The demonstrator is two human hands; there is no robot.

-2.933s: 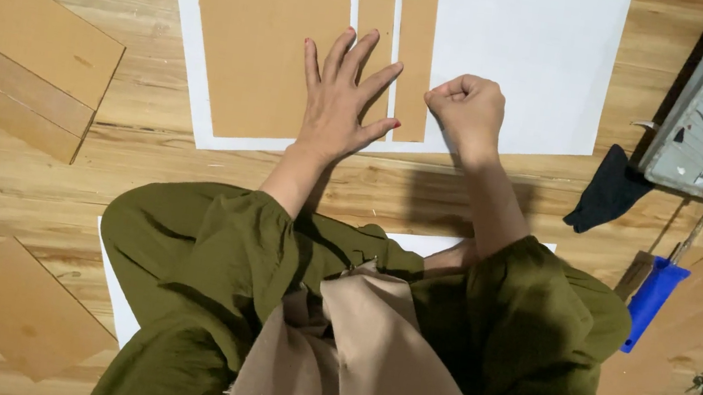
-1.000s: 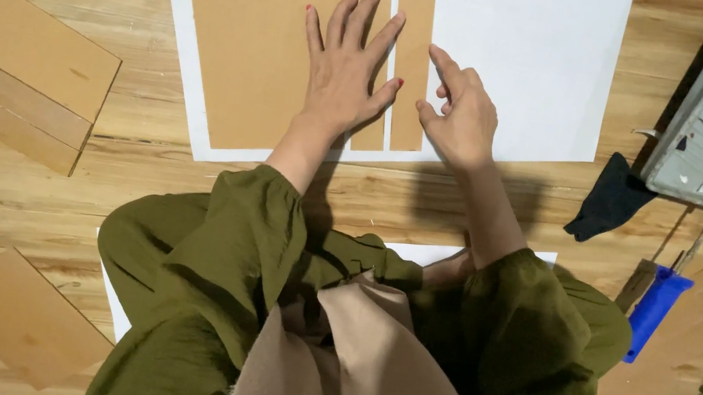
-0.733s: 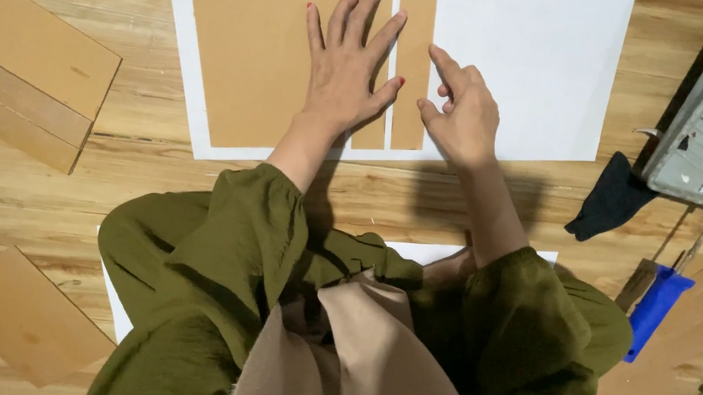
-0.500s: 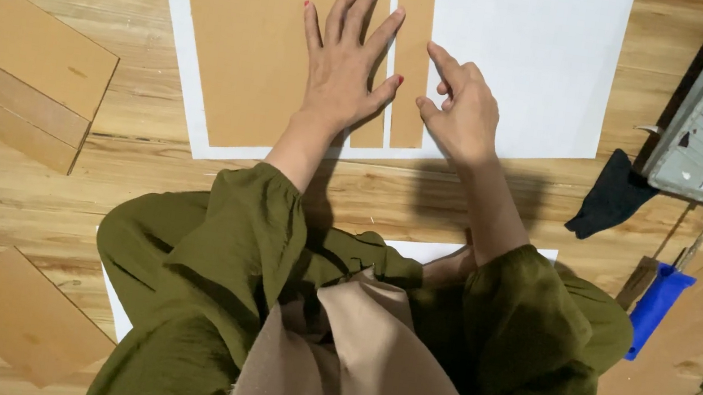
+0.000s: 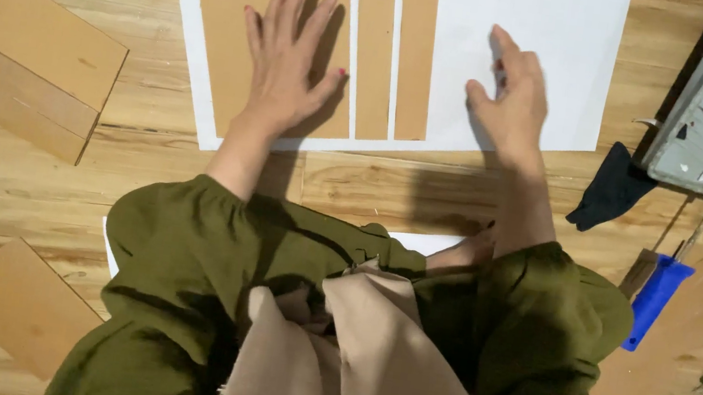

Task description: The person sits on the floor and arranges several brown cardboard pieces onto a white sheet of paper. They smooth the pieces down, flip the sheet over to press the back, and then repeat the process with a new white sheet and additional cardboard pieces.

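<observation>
From the head camera, the left hand (image 5: 286, 62) lies flat with fingers spread on the large cardboard panel (image 5: 248, 21), which sits on a white sheet (image 5: 535, 41) on the wooden floor (image 5: 354, 180). Two narrow cardboard strips (image 5: 394, 49) lie just right of the panel. The right hand (image 5: 509, 101) rests on the bare white sheet, fingers loosely apart, gripping nothing. A blue-handled tool (image 5: 655, 296) lies near right.

Matt brown cardboard panels (image 5: 269, 33), smooth white paper sheet (image 5: 528, 22), grained wooden floor (image 5: 103, 156), olive cloth sleeves (image 5: 176, 292)
</observation>
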